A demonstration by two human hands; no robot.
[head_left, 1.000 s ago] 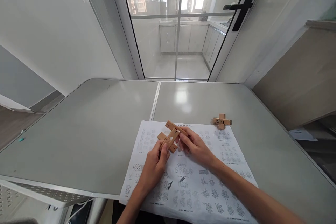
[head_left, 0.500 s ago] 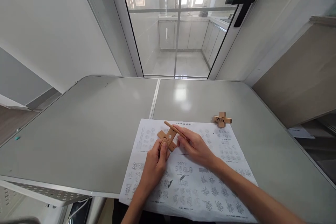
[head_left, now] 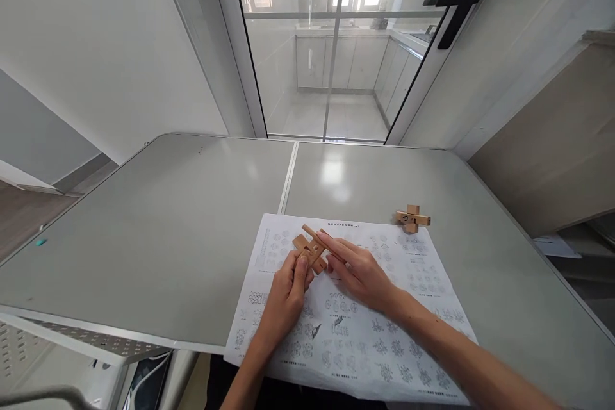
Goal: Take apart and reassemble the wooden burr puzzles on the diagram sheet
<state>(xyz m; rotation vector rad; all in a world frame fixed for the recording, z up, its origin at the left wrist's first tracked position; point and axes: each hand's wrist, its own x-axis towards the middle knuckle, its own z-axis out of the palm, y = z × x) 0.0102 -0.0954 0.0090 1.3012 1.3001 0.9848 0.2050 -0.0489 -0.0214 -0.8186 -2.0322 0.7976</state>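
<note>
My left hand [head_left: 284, 295] is closed around the near end of some crossed wooden puzzle pieces [head_left: 302, 243], thumb on top. My right hand [head_left: 364, 277] grips a slim wooden puzzle bar [head_left: 310, 230] that slants across the far end of those pieces. The fingers hide part of the bar and the joint, so I cannot tell whether the bar is seated. Both hands are above a white printed sheet [head_left: 262, 327] covered in small line diagrams.
A crossed wooden block puzzle [head_left: 412, 218] stands at the sheet's far right corner. The grey table [head_left: 144, 237] has a pale seam down it. Beyond is a glass door [head_left: 360, 77] with a black handle [head_left: 464, 3]. A small green bit [head_left: 41, 242] lies near the left edge.
My right hand has brought the bar slightly lower and closer against the pieces in my left hand. The whole view has shifted a little; my left hand keeps its grip.
</note>
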